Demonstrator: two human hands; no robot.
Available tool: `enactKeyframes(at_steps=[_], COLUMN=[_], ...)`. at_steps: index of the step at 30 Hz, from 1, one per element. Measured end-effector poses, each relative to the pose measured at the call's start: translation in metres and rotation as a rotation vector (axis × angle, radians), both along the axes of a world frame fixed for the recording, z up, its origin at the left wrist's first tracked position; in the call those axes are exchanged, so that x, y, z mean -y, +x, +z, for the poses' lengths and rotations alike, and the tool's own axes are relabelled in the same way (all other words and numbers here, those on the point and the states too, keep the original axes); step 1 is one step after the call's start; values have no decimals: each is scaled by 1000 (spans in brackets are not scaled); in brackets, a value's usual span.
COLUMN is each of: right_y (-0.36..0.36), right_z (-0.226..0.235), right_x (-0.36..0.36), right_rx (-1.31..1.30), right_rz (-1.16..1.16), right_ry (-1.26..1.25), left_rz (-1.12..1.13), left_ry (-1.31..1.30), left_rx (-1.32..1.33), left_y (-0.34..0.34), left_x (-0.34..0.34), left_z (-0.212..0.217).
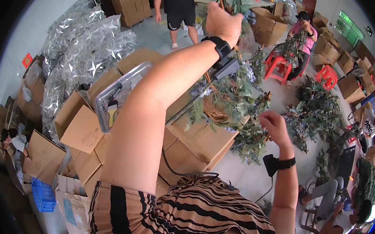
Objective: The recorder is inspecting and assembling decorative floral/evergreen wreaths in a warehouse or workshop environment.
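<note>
My left hand [223,24] is raised at the top middle, its fingers closed around brown twigs of a leafy artificial wreath [215,110]. Green leaves and small bluish flower clusters hang below that hand, over the boxes. Lower and to the right, my right hand [275,127] is beside the foliage, with thumb and fingers curled together at its edge. Whatever they pinch is too small to make out. Both wrists wear black straps with dark devices; a black cable [166,155] runs from the left one.
Cardboard boxes [194,147] stand right before me, with a grey metal tray [102,107] on the left. Silver star decorations [91,49] are piled behind. More foliage [313,108] lies on the floor at right, near red stools [277,67]. Several people are around the room.
</note>
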State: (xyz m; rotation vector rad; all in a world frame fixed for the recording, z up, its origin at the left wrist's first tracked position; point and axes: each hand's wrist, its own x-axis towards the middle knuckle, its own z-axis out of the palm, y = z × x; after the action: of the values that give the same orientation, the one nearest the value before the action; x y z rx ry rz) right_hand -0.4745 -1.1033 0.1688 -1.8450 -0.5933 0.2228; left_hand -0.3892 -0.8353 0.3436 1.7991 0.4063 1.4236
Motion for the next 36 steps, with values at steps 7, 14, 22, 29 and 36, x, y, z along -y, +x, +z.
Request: enactKeyframes(at_steps=[7,14,22,29,36], right_y=[-3,23,34,53,66], right_z=[-45,-69,-67,-59,-97], right_x=[-66,-84,-107,-127,-150], right_rx=[-17,-145,-242,-396,-642], right_rz=[-39,-172,-144,-215,-306], right_ry=[-35,71,255,504,496], left_rz=[-273,-377,-325,-239,-228], left_ry=[126,155,57,229,217], left_rx=[-156,-177,-98,-325,-261], left_y=[-9,3,3,-44,-13], left_x=[-51,-75,-54,-20,-65], left_z=[-35,-35,-17,49,-23])
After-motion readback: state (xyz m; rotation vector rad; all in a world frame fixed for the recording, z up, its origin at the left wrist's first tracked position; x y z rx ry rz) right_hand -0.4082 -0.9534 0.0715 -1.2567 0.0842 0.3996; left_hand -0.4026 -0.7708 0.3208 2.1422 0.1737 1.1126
